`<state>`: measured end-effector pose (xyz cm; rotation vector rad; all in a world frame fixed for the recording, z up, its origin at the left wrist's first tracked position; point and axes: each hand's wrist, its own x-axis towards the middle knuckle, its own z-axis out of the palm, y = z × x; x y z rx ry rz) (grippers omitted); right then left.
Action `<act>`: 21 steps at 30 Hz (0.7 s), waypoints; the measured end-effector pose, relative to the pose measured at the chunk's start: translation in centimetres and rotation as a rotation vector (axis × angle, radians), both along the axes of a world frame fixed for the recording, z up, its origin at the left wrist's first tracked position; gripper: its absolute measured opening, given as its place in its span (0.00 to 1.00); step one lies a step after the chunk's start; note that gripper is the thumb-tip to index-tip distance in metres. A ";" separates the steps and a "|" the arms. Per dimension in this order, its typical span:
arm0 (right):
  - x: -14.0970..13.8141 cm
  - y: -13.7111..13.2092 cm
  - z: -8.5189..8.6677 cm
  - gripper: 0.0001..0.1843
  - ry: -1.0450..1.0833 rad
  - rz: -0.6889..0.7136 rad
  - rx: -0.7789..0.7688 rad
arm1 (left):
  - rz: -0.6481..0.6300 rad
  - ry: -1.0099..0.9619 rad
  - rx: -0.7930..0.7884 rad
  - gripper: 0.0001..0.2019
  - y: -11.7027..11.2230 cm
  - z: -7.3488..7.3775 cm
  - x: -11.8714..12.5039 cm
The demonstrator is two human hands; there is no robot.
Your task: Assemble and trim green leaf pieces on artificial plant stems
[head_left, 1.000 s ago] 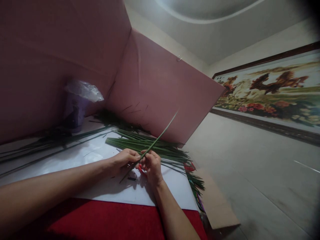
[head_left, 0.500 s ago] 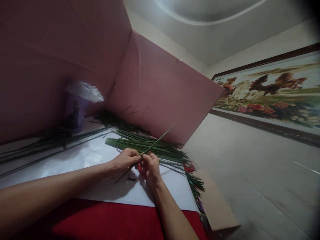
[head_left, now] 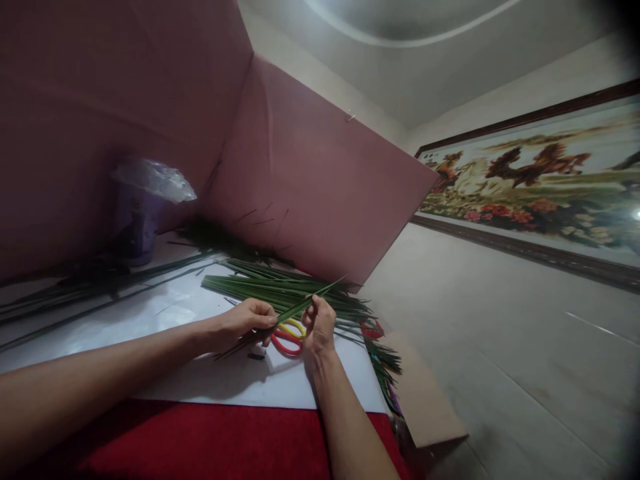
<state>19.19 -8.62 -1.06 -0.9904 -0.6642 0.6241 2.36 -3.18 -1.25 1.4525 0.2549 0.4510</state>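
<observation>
My left hand (head_left: pixel 246 323) and my right hand (head_left: pixel 318 324) both pinch one long green leaf strip (head_left: pixel 293 311), held low over a white sheet (head_left: pixel 165 317). The left fingers grip its lower part, the right fingertips hold it nearer the tip. Red and yellow scissor handles (head_left: pixel 289 336) lie on the sheet between and under the hands. Just beyond the hands rests a flat pile of green leaf strips (head_left: pixel 270 288).
Pink boards (head_left: pixel 310 180) wall in the back and left of the table. A purple container with a plastic bag (head_left: pixel 140 213) stands at the back left, with more long leaves (head_left: pixel 90 283) beside it. A red cloth (head_left: pixel 210 440) covers the near edge. A cardboard piece (head_left: pixel 425 407) juts out right.
The leaf strip has dropped from pointing up to lying nearly flat. My right hand slid outward along it, uncovering the scissor handles beneath.
</observation>
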 end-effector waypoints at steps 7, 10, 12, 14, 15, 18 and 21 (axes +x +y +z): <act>4.9 -0.4 -0.2 0.18 0.085 -0.159 0.048 | -0.100 0.021 -0.022 0.13 -0.1 0.8 -0.6; 6.8 -0.9 -0.4 0.19 0.099 -0.216 0.059 | -0.133 0.026 0.000 0.12 0.1 0.8 -0.8; 7.7 -1.3 -0.4 0.18 0.099 -0.239 0.062 | -0.143 0.039 0.005 0.12 0.1 0.8 -0.9; 8.0 -1.6 -0.2 0.17 0.089 -0.233 0.061 | -0.136 0.057 0.016 0.13 0.1 0.7 -0.8; 7.8 -1.7 0.0 0.16 0.081 -0.215 0.055 | -0.124 0.058 0.025 0.13 0.0 0.6 -0.7; 6.2 -1.4 0.4 0.17 0.044 -0.113 0.012 | -0.069 0.058 0.020 0.13 0.0 0.1 -0.3; 3.3 -0.5 0.4 0.15 -0.032 0.020 -0.049 | 0.034 0.062 0.041 0.13 0.2 -0.4 0.2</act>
